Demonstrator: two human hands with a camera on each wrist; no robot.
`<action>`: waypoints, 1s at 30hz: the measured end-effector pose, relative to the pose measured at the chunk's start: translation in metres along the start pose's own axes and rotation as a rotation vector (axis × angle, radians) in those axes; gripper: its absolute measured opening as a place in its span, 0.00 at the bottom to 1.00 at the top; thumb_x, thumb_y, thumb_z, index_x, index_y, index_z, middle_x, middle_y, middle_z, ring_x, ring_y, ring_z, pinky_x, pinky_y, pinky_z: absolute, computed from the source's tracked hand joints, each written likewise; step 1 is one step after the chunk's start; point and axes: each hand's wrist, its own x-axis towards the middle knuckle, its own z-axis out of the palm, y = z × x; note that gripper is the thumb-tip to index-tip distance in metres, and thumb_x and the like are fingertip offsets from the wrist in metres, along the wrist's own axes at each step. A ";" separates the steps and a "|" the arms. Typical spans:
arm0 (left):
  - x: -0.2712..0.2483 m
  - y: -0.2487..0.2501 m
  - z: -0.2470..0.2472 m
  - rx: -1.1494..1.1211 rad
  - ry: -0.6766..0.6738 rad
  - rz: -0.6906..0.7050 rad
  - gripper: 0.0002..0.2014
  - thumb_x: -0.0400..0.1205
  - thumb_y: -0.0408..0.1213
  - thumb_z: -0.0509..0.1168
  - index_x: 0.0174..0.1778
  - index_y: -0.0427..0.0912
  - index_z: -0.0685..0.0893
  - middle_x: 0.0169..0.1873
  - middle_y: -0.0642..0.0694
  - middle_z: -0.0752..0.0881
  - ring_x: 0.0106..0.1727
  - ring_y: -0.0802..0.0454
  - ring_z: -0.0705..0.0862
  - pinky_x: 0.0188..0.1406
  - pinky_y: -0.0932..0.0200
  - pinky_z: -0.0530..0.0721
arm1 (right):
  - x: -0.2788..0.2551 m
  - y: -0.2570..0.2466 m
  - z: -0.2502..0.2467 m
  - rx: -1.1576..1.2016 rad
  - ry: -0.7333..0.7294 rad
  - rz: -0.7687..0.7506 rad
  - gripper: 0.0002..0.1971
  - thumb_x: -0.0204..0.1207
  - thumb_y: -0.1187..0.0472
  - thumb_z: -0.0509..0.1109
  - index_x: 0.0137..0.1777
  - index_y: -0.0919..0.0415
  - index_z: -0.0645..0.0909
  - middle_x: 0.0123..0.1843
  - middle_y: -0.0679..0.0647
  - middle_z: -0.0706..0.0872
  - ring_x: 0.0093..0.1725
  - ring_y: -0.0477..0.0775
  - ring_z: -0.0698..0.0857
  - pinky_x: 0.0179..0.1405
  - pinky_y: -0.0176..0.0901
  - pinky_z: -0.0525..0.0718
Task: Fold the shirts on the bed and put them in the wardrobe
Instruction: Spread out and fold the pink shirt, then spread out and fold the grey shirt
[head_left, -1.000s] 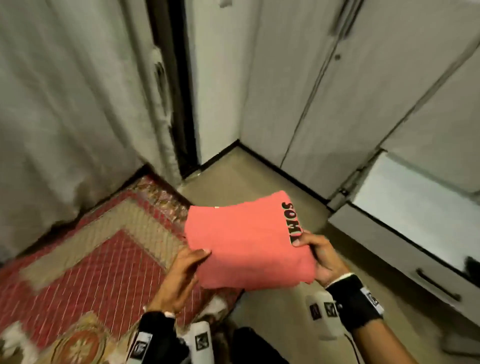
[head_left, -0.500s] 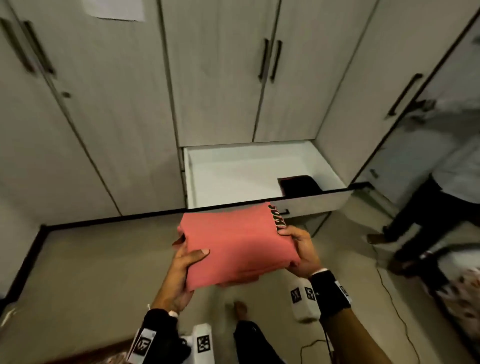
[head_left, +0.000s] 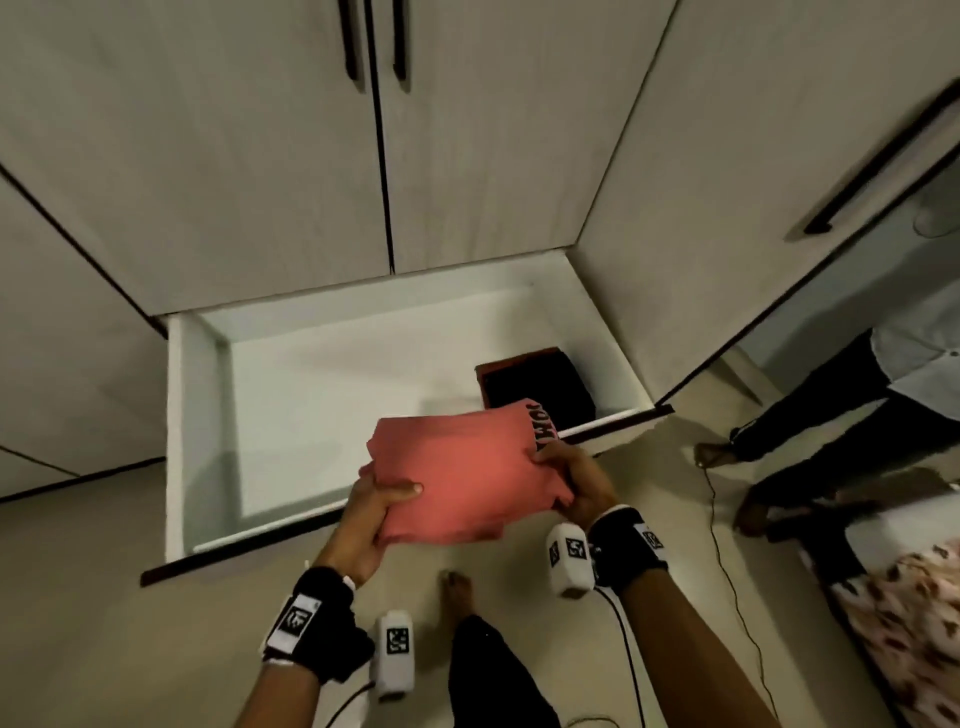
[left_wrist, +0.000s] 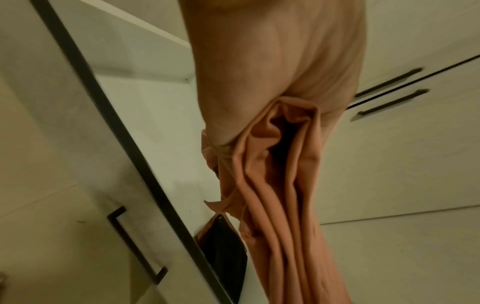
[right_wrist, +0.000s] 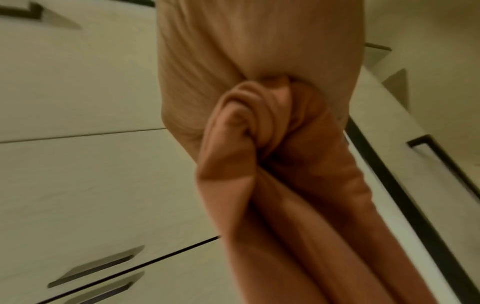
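A folded pink shirt (head_left: 462, 478) with black lettering hangs flat in the air over the front edge of the open white wardrobe drawer (head_left: 332, 395). My left hand (head_left: 374, 512) grips its left side, thumb on top. My right hand (head_left: 571, 480) grips its right side by the lettering. In the left wrist view the pink shirt (left_wrist: 272, 185) bunches under my palm, and in the right wrist view the pink shirt (right_wrist: 272, 164) does the same. A folded dark shirt (head_left: 535, 384) lies in the drawer's right rear corner.
Closed wardrobe doors (head_left: 260, 156) with dark handles stand behind the drawer. Another person's legs (head_left: 810, 415) stand at the right by a mirrored door. A patterned bedsheet (head_left: 909, 613) shows at the lower right. My bare foot (head_left: 457, 587) and cables lie on the tiled floor.
I have turned from the rug and door to the wardrobe and stepped close. The pink shirt, held in both hands throughout, now hangs over the drawer's front edge.
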 end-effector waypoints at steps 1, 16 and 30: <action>0.019 0.009 0.007 0.003 0.007 -0.008 0.35 0.65 0.27 0.77 0.72 0.37 0.81 0.66 0.30 0.87 0.64 0.29 0.87 0.56 0.32 0.89 | 0.018 -0.017 0.002 0.005 -0.001 -0.024 0.11 0.60 0.70 0.73 0.44 0.62 0.86 0.38 0.57 0.88 0.35 0.57 0.86 0.34 0.47 0.86; 0.190 0.010 -0.017 0.448 0.267 -0.336 0.41 0.65 0.40 0.79 0.75 0.41 0.74 0.52 0.40 0.86 0.51 0.44 0.84 0.44 0.53 0.81 | 0.229 -0.062 -0.021 -0.525 0.175 0.141 0.07 0.78 0.70 0.70 0.50 0.60 0.86 0.55 0.60 0.89 0.51 0.58 0.88 0.53 0.55 0.90; -0.080 -0.073 -0.109 0.161 0.543 0.011 0.13 0.77 0.35 0.74 0.57 0.40 0.89 0.48 0.34 0.91 0.45 0.50 0.86 0.43 0.58 0.82 | 0.113 0.122 0.083 -1.112 -0.066 -0.013 0.11 0.78 0.65 0.72 0.34 0.56 0.88 0.27 0.49 0.89 0.32 0.52 0.86 0.41 0.47 0.85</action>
